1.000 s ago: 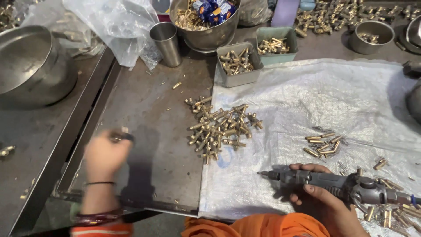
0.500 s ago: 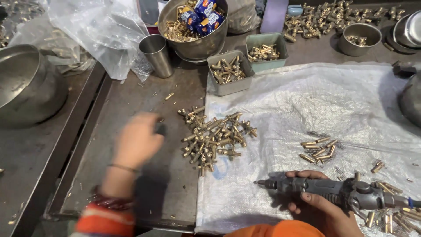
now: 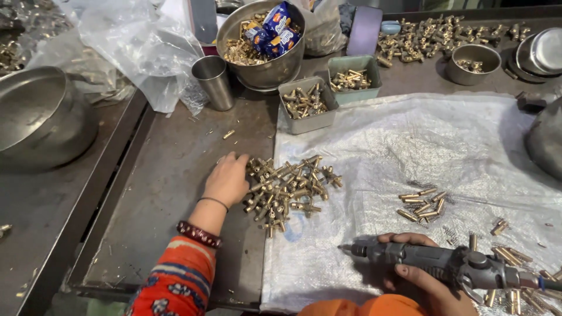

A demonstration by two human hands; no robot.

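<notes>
While the left hand [image 3: 227, 180] rests open on brass fittings [image 3: 288, 186], the right hand [image 3: 422, 280] grips a rotary tool [image 3: 433, 262] pointing left.

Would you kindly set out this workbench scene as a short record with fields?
Setting: metal workbench partly covered by a white woven sheet
Left hand: resting on the edge of a pile of brass fittings
Right hand: gripping a grey handheld power tool, tip pointing left
Near right hand: small cluster of brass pins
Back of bench: two small trays of brass parts, steel tumbler, large steel bowl with parts and blue packets
Far left: empty steel bowl
</notes>
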